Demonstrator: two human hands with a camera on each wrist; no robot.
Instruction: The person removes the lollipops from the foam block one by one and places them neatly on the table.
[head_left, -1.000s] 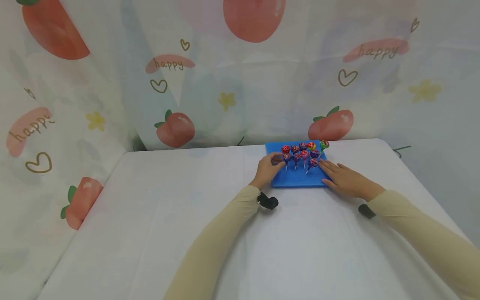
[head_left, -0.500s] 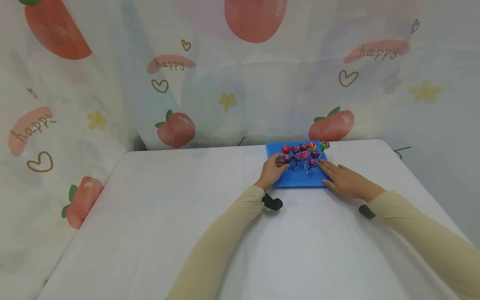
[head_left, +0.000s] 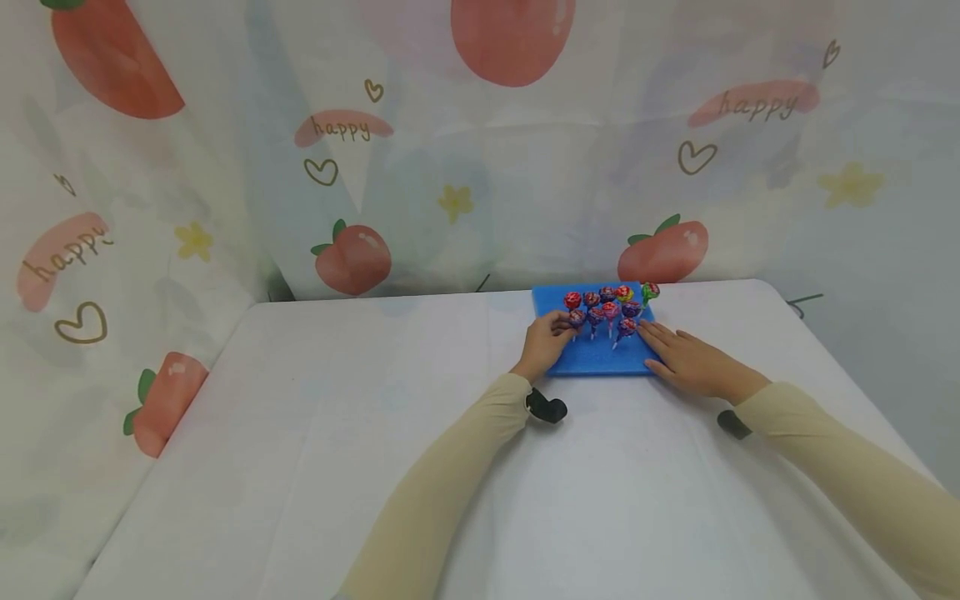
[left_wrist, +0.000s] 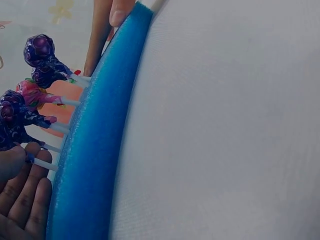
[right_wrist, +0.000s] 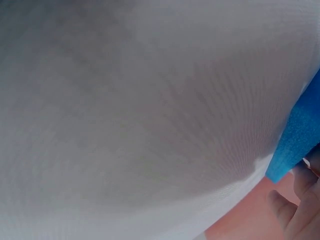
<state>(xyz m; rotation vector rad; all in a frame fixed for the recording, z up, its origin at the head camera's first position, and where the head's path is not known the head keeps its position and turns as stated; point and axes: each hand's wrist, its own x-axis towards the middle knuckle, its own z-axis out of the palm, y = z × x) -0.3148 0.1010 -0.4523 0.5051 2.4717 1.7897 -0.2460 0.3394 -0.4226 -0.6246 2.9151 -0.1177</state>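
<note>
A blue foam board (head_left: 592,362) lies on the table with several wrapped lollipops standing in it on white sticks. My left hand (head_left: 538,346) pinches the front-left lollipop (head_left: 577,318), which has a dark purple wrapper. In the left wrist view, its white stick (left_wrist: 46,165) meets the board, and the thumb and fingers close around the wrapper just above. My right hand (head_left: 697,364) rests with extended fingers along the board's right edge. The right wrist view catches only part of that hand (right_wrist: 300,205) beside a blue corner of the board.
A green-wrapped lollipop (head_left: 650,291) leans at the board's back-right corner. Another purple lollipop (head_left: 626,327) stands tilted in front of the rows. White cloth covers the table (head_left: 375,433), and a peach-printed curtain (head_left: 525,167) hangs behind it.
My left hand has shifted slightly right, and its thumb and fingers have closed on the front-left lollipop. The right hand stays on the board's edge.
</note>
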